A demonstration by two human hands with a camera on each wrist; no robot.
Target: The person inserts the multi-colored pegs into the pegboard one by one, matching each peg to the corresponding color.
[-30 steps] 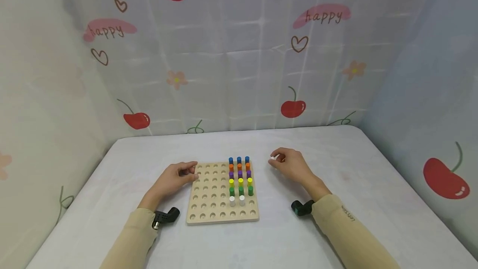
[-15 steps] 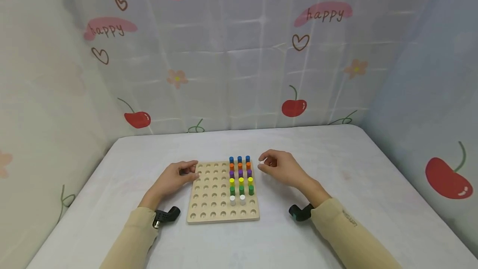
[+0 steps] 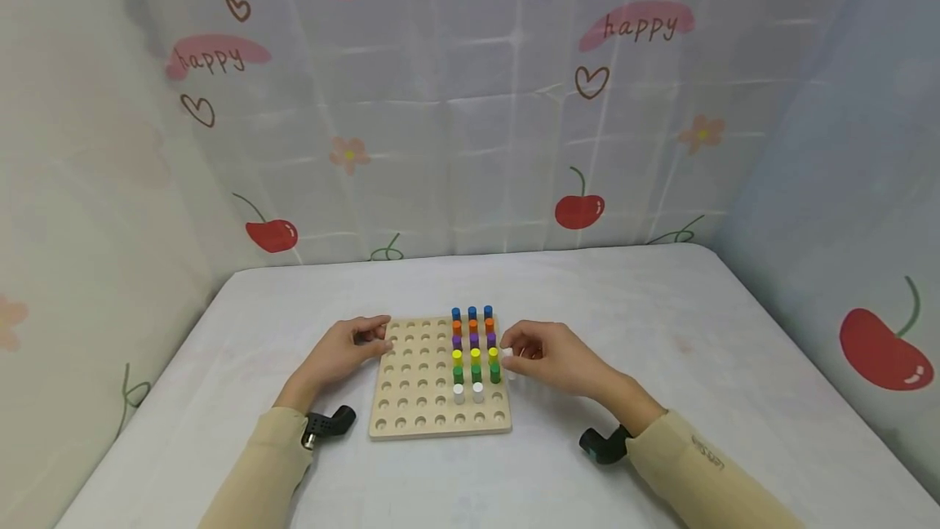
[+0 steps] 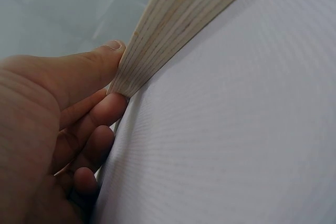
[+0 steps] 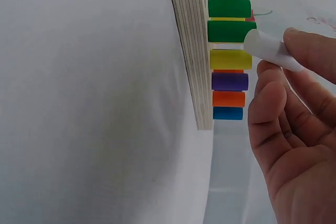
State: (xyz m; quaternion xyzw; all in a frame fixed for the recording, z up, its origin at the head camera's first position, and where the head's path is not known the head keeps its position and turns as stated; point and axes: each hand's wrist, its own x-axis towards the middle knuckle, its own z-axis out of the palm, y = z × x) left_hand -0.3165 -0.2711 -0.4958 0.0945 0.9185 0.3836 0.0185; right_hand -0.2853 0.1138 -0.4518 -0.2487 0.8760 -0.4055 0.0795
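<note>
A square wooden pegboard [image 3: 411,398] lies flat on the white-covered table. Its right side bears upright pegs in rows of three: blue [image 3: 472,313], orange, purple [image 3: 473,340], yellow and green. Two white pegs [image 3: 478,393] stand in the row nearest me. My left hand [image 3: 339,353] grips the board's far left corner between thumb and fingers. Beside the board's right edge, my right hand [image 3: 561,357] pinches a loose white peg [image 5: 270,48] between thumb and fingers. In the right wrist view this peg tilts, its end close to the green and yellow pegs.
Round holes without pegs cover the board's left part and its nearest row. The white tabletop [image 3: 441,488] extends around the board, and a printed curtain [image 3: 455,178] hangs behind it. Black wrist cameras [image 3: 605,445] sit at both wrists.
My right hand has moved left and then nearer to me, bringing the white peg beside the board's right edge. My left hand keeps its place on the board.
</note>
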